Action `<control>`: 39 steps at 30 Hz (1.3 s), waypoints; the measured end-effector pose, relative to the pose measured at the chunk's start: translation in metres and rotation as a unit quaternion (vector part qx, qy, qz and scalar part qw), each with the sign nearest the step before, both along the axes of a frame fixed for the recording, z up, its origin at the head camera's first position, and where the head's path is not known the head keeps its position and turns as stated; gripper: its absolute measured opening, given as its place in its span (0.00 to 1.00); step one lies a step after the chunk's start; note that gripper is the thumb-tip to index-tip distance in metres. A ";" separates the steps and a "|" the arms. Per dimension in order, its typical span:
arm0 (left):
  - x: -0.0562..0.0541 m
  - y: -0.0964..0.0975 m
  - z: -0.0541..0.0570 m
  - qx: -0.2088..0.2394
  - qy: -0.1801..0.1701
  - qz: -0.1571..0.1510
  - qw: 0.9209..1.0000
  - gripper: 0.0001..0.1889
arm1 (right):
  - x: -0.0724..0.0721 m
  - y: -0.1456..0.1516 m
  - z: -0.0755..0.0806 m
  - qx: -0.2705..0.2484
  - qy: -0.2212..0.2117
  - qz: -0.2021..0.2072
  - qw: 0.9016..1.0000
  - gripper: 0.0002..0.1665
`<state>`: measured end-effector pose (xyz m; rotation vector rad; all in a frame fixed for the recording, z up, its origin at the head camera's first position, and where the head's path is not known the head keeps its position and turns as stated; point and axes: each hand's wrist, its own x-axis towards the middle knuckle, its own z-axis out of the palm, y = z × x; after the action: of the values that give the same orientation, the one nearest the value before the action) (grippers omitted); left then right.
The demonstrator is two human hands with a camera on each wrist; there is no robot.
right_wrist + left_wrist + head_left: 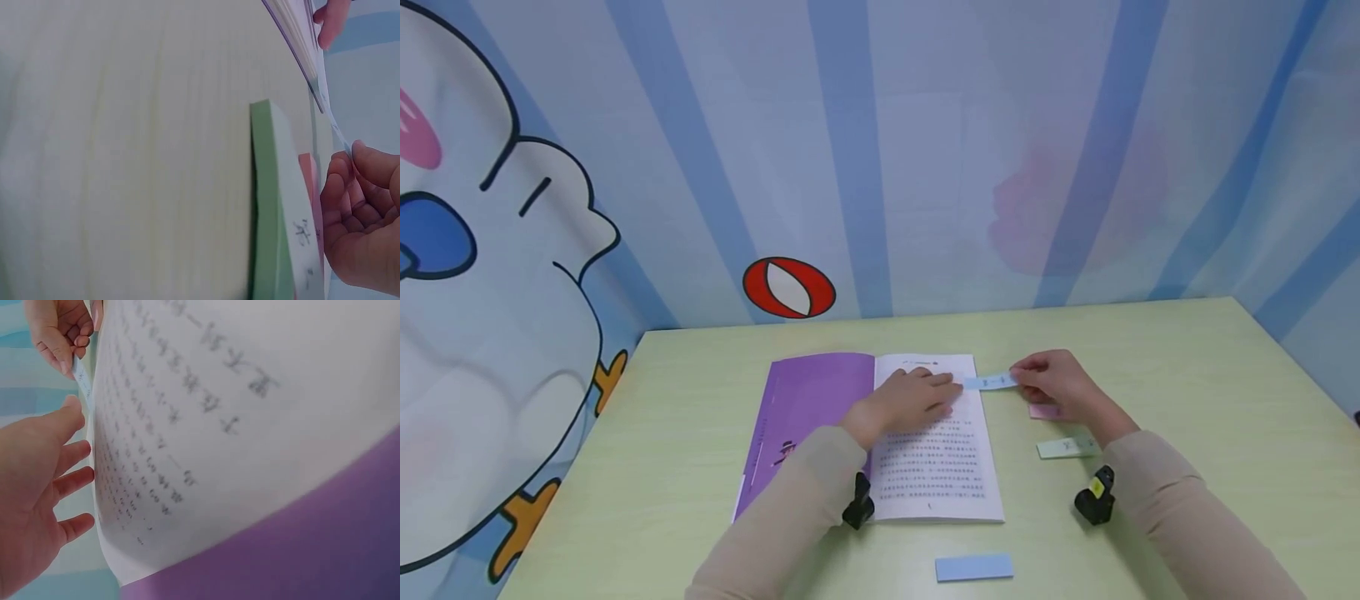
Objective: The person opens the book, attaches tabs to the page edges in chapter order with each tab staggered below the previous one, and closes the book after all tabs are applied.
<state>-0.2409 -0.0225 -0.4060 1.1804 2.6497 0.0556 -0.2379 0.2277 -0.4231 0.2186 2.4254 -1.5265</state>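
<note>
An open book (934, 467) lies on the table, purple on its left side and a white printed page on its right. My left hand (913, 402) rests on the upper part of the printed page, fingers spread; the left wrist view shows the same hand (37, 487) at the page. A pale blue sticky note (991, 382) with handwriting reaches out past the page's right edge. My right hand (1060, 383) pinches its outer end between thumb and fingertips. The note's inner end is close to my left fingertips, partly hidden. In the right wrist view, my right hand (365, 215) holds the narrow note.
Below my right hand lie a pink sticky note pad (1045, 412) and a green sticky note pad (1066, 448) with writing on top. A blue pad (973, 567) is near the front. Behind the table (685, 400) hangs a striped blue curtain (925, 167).
</note>
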 end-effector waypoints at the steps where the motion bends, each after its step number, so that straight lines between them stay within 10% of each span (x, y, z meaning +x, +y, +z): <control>1: 0.000 -0.001 0.001 0.004 -0.001 -0.001 1.000 0.25 | 0.000 0.001 0.001 -0.002 0.002 0.003 1.000 0.20; 20: 0.002 -0.019 0.010 0.058 0.045 -0.008 0.997 0.24 | 0.012 0.000 0.024 0.020 0.032 0.036 0.999 0.22; 39: 0.040 -0.046 0.022 0.061 0.076 -0.015 0.995 0.20 | 0.052 -0.002 0.023 0.000 0.032 0.102 0.994 0.20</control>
<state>-0.2012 -0.0687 -0.3843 1.3112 2.7945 0.1276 -0.1863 0.2262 -0.4005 -0.0785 2.4115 -1.4626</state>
